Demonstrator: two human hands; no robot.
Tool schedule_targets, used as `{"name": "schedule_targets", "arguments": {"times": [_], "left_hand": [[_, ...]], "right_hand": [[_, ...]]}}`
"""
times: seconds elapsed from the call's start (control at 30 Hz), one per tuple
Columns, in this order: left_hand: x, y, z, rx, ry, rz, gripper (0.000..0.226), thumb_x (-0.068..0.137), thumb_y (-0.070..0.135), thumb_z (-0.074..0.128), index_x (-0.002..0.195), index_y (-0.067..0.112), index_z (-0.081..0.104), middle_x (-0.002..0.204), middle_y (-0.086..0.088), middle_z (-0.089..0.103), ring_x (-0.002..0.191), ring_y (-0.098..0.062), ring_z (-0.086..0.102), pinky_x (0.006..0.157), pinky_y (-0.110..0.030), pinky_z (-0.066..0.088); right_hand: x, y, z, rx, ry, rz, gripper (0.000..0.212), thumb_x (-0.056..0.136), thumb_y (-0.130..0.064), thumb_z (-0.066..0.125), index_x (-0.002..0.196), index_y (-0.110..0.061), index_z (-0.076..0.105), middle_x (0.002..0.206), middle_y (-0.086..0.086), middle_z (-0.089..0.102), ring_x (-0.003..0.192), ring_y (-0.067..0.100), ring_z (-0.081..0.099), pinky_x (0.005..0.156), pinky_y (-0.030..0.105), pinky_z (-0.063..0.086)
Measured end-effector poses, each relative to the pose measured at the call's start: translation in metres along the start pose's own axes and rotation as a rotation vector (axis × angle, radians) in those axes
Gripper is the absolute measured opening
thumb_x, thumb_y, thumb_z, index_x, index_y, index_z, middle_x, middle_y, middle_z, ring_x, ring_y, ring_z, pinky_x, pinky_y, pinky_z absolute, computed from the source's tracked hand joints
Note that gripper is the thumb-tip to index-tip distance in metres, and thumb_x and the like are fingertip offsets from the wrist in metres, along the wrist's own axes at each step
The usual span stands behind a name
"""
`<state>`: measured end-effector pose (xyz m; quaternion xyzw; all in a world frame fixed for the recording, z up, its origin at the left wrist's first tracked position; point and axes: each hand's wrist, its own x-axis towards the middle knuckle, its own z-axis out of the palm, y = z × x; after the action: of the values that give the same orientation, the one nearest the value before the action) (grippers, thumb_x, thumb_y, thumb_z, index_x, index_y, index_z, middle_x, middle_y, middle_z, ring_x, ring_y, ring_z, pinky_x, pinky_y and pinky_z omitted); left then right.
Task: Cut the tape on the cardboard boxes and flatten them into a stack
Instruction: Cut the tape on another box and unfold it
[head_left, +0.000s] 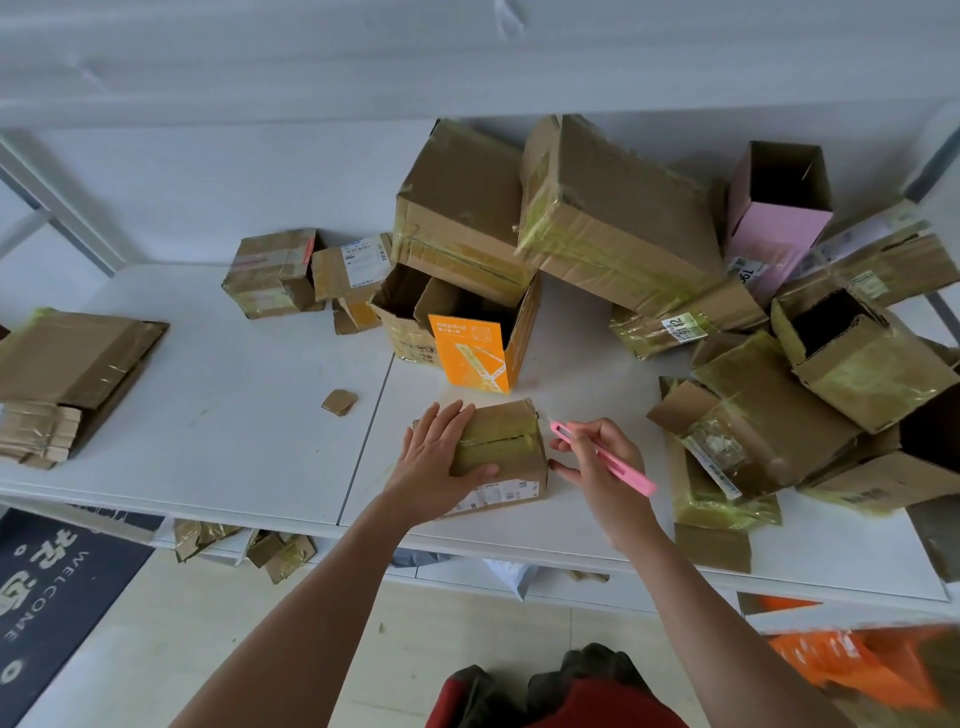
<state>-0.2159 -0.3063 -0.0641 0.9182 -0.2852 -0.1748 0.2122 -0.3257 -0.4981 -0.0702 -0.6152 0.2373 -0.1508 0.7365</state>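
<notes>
Small taped box (501, 457) sits at the near edge of the white table (249, 415), centre of view, long axis running left-right, slightly rotated so its right end points a bit away from the person; tape seam runs along that same axis across the top, label strip on the near face; left hand (436, 462) lies over the box's left end, fingers spread on top, thumb curled onto the near top edge, holding it steady; right hand (597, 457) grips a pink cutter (602, 457), fingers curled round the handle, tip pointing up-left toward the box's far right corner; blade itself too small to see, looks just at the corner; behind the box an orange open box (478, 348) stands upright, mouth up; pile of taped boxes (597, 218) fills the table's far right, some open, some tipped, one pink box (774, 234) among them; flattened cardboard stack (67, 374) lies at the table's left edge, well apart; small cardboard scrap (339, 401) lies between stack and box; welcome mat (47, 587) on the floor at lower left.
</notes>
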Motion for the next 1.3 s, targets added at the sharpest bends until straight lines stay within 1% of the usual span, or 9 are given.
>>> {"name": "schedule_targets", "arguments": {"times": [0.17,0.4,0.63,0.8,0.9,0.97,1.03,1.1,1.3], "left_hand": [[0.000,0.001,0.000,0.010,-0.002,0.000,0.085,0.091,0.059,0.053,0.157,0.028,0.008,0.164,0.008,0.002,0.151,-0.018,-0.009,0.121,-0.047,-0.005],[-0.001,0.000,0.002,0.012,-0.005,-0.002,0.085,0.091,0.059,0.053,0.157,0.029,0.008,0.164,0.009,0.001,0.151,-0.017,-0.010,0.121,-0.047,-0.005],[0.000,0.001,0.001,0.004,-0.006,0.000,0.084,0.091,0.057,0.054,0.156,0.029,0.009,0.164,0.009,0.004,0.150,-0.016,-0.009,0.123,-0.047,-0.004],[0.001,0.001,0.002,-0.013,-0.001,-0.016,0.084,0.091,0.058,0.054,0.156,0.029,0.009,0.164,0.010,0.004,0.151,-0.016,-0.008,0.123,-0.048,-0.004],[0.002,0.002,0.002,-0.011,0.010,-0.015,0.083,0.092,0.058,0.054,0.156,0.028,0.010,0.163,0.009,0.007,0.150,-0.017,-0.006,0.123,-0.049,-0.002],[0.002,0.002,0.003,-0.012,0.029,-0.012,0.083,0.091,0.059,0.054,0.156,0.026,0.013,0.160,0.008,0.014,0.148,-0.019,0.002,0.122,-0.050,0.005],[0.002,0.003,0.004,-0.012,0.069,-0.012,0.083,0.090,0.060,0.055,0.155,0.024,0.017,0.154,0.006,0.023,0.143,-0.018,0.013,0.120,-0.047,0.014],[0.001,0.006,0.004,-0.025,0.106,-0.032,0.085,0.088,0.061,0.057,0.154,0.023,0.020,0.151,0.006,0.027,0.138,-0.016,0.020,0.119,-0.045,0.020],[-0.002,0.014,0.000,-0.103,0.141,-0.180,0.108,0.079,0.066,0.065,0.157,0.020,0.007,0.149,0.001,0.027,0.139,-0.021,0.020,0.117,-0.045,0.026]], "right_hand": [[-0.008,0.000,-0.006,-0.001,-0.018,-0.024,0.009,0.098,-0.006,0.056,0.094,-0.003,0.063,0.091,0.015,0.069,0.096,0.027,0.071,0.079,0.040,0.061],[-0.022,0.006,-0.017,-0.058,-0.059,-0.070,0.008,0.097,-0.004,0.057,0.093,0.003,0.061,0.090,0.010,0.071,0.096,0.027,0.072,0.084,0.048,0.060],[-0.031,0.009,-0.030,-0.229,-0.135,-0.152,0.012,0.096,-0.015,0.058,0.084,-0.016,0.060,0.094,0.001,0.073,0.085,0.037,0.069,0.076,0.065,0.055],[-0.026,-0.005,-0.041,-0.263,-0.140,-0.217,0.011,0.096,-0.017,0.061,0.088,-0.010,0.060,0.092,0.003,0.072,0.084,0.025,0.071,0.074,0.050,0.060],[-0.013,-0.002,-0.042,-0.534,-0.068,-0.438,0.024,0.096,-0.036,0.051,0.102,-0.014,0.058,0.088,-0.008,0.062,0.071,0.015,0.062,0.059,0.031,0.055],[0.001,0.010,-0.042,-0.925,-0.089,-0.547,0.031,0.098,-0.038,0.046,0.108,-0.012,0.059,0.093,-0.003,0.057,0.074,0.014,0.060,0.057,0.026,0.050],[0.012,0.020,-0.038,-1.265,-0.160,-0.433,0.030,0.096,-0.034,0.054,0.117,-0.014,0.059,0.108,0.003,0.055,0.091,0.018,0.062,0.063,0.025,0.050],[0.019,0.026,-0.034,-1.494,-0.255,-0.270,0.041,0.094,-0.024,0.060,0.133,-0.018,0.050,0.127,0.003,0.050,0.114,0.017,0.054,0.080,0.025,0.052],[0.021,0.028,-0.030,-1.434,-0.282,-0.110,0.049,0.100,-0.011,0.047,0.147,-0.023,0.039,0.136,0.005,0.046,0.125,0.020,0.046,0.095,0.028,0.049]]}}
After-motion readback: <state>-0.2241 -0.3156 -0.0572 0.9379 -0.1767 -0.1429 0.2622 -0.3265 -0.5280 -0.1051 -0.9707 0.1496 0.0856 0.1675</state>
